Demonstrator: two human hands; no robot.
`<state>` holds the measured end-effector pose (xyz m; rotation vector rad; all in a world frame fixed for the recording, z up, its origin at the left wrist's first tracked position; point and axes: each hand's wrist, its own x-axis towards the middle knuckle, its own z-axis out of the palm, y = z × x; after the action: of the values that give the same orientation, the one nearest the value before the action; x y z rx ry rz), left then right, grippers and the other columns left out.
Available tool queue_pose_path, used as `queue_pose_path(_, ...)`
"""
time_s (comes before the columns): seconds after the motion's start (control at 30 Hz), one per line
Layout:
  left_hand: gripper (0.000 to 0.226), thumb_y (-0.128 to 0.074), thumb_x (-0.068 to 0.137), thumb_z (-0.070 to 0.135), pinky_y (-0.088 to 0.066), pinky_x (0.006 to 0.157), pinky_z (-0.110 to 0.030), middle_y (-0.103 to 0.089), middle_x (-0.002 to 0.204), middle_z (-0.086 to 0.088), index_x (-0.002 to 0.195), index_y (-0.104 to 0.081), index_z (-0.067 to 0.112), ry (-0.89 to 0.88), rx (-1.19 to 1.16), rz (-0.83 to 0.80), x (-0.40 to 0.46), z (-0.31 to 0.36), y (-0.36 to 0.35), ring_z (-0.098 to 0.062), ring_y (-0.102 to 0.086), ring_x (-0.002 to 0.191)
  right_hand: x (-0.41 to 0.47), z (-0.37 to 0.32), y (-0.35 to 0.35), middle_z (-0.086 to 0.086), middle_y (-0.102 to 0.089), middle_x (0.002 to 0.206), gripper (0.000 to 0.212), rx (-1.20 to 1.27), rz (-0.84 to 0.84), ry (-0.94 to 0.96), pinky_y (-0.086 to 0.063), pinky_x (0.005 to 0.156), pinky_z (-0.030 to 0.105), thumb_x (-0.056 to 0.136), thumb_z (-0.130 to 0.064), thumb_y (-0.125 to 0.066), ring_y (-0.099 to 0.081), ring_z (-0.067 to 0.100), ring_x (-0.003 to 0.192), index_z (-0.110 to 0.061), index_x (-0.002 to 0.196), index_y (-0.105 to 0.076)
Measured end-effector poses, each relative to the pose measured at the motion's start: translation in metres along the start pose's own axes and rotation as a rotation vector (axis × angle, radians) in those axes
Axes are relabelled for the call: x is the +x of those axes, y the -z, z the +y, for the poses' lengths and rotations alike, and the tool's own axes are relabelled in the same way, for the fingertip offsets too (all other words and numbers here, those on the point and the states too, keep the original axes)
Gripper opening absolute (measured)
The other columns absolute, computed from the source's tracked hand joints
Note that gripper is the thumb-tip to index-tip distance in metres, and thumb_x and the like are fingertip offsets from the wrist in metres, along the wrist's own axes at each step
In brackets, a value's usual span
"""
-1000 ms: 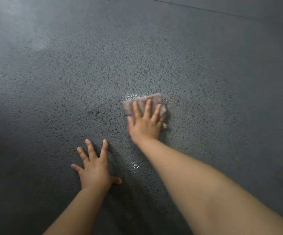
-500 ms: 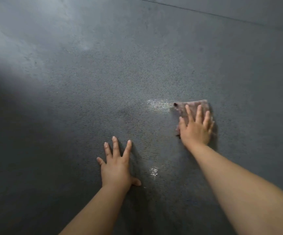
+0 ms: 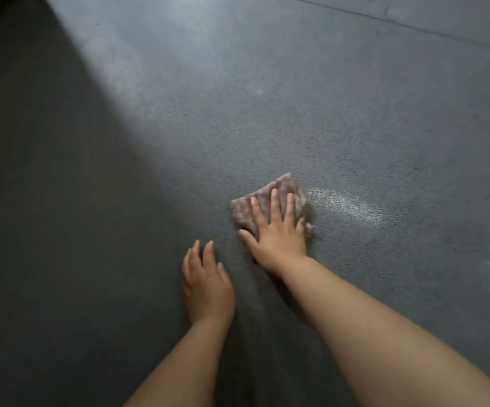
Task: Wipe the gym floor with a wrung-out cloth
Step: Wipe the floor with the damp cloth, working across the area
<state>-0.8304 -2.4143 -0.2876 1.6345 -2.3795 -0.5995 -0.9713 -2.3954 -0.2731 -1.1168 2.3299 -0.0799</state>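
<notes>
Right hand: fingers straight, spread, pressing flat on the cloth.
Cloth: folded pinkish-grey fabric cloth on the dark grey textured floor, centre-right.
Left hand: fingers straight, flat on the floor, nearer and left, holding nothing.
Wet streak: right of cloth.

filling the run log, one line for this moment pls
step: wiping | right hand: flat on cloth | left hand: braced on floor | wet streak: right of cloth

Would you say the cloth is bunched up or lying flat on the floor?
Lying flat: the cloth forms a small pad on the floor, pressed under the right hand, whose fingers are straight.
</notes>
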Motion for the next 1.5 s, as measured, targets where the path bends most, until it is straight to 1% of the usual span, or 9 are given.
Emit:
queue_pose_path(0.1,0.042,-0.058,0.084,0.0,-0.036,0.103,-0.051,-0.047,0.133,-0.028,0.125,-0.054,-0.004,0.154,-0.105,0.124,0.017,0.013,0.002,-0.048,-0.044,0.121,-0.001,0.001,0.009,0.004,0.005,0.16,0.06,0.119,0.03,0.199,-0.004,0.115,0.05,0.096,-0.053,-0.032,0.007,0.026,0.146,-0.03,0.15,-0.019)
queue_pose_path(0.23,0.049,-0.039,0.088,0.033,-0.035,0.102,-0.056,-0.041,0.142,-0.024,0.132,-0.05,0.013,-0.181,0.039,-0.028,0.031,0.062,-0.015,-0.045,-0.041,0.128,-0.012,0.041,0.005,0.023,-0.042,0.142,0.055,0.192,0.454,0.043,-0.031,0.106,0.056,0.089,-0.037,-0.031,-0.04,0.045,0.128,-0.007,0.127,-0.056)
queue_pose_path(0.37,0.071,-0.024,0.095,0.059,0.009,0.112,-0.054,0.016,0.156,-0.017,0.151,0.003,0.027,-0.215,0.38,-0.42,0.034,0.102,-0.041,-0.041,0.013,0.142,-0.023,0.07,-0.003,0.027,-0.044,0.138,0.045,0.151,0.532,-0.206,-0.03,0.105,0.059,0.085,-0.024,-0.041,-0.041,0.047,0.125,-0.002,0.12,-0.058)
queue_pose_path(0.73,0.053,-0.016,0.098,0.055,0.011,0.111,-0.057,0.015,0.158,-0.002,0.147,0.001,0.047,-0.867,0.563,-0.515,0.076,0.137,-0.059,-0.038,0.018,0.142,-0.012,0.085,-0.002,0.027,-0.047,0.134,0.051,0.188,0.651,-0.506,-0.03,0.101,0.058,0.086,-0.031,-0.032,-0.046,0.047,0.115,-0.003,0.121,-0.057)
queue_pose_path(0.93,0.057,-0.016,0.094,0.062,0.011,0.111,-0.058,0.014,0.158,0.002,0.147,0.0,0.047,-0.603,0.498,-0.494,0.124,0.121,-0.041,-0.033,0.019,0.143,-0.011,0.076,-0.007,0.019,-0.014,0.156,0.059,-0.013,0.337,-0.416,-0.002,0.11,0.062,0.097,-0.041,-0.038,-0.016,0.044,0.138,-0.015,0.149,-0.026)
queue_pose_path(1.03,0.056,-0.015,0.095,0.062,0.012,0.109,-0.059,0.018,0.157,0.003,0.146,0.003,0.048,-0.327,0.467,-0.463,0.163,0.081,-0.018,-0.033,0.022,0.142,-0.015,0.077,-0.006,0.014,0.006,0.158,0.071,-0.121,0.205,-0.419,0.002,0.11,0.062,0.095,-0.056,-0.023,0.001,0.041,0.142,-0.02,0.152,0.0)
queue_pose_path(1.27,0.054,-0.013,0.095,0.062,0.007,0.107,-0.068,0.017,0.157,0.006,0.146,0.001,0.049,0.423,0.329,-0.27,0.193,-0.035,0.041,-0.035,0.018,0.143,-0.016,0.076,-0.005,0.013,0.01,0.158,0.073,-0.114,0.172,-0.425,0.002,0.111,0.061,0.094,-0.06,-0.018,0.006,0.041,0.143,-0.021,0.151,0.005)
queue_pose_path(1.4,0.054,-0.01,0.095,0.061,0.009,0.106,-0.068,0.016,0.158,0.005,0.147,0.001,0.047,0.447,0.309,-0.249,0.193,-0.023,0.034,-0.037,0.018,0.142,-0.016,0.076,-0.007,0.013,0.011,0.158,0.073,-0.116,0.163,-0.419,0.002,0.111,0.061,0.094,-0.06,-0.016,0.007,0.041,0.142,-0.021,0.151,0.008)
queue_pose_path(1.5,0.056,-0.009,0.096,0.06,0.009,0.107,-0.067,0.019,0.157,0.004,0.147,0.006,0.044,0.244,0.37,-0.318,0.193,0.019,0.015,-0.037,0.02,0.142,-0.016,0.075,-0.007,0.013,0.011,0.158,0.073,-0.108,0.171,-0.421,0.003,0.11,0.062,0.094,-0.059,-0.017,0.006,0.042,0.142,-0.021,0.151,0.006)
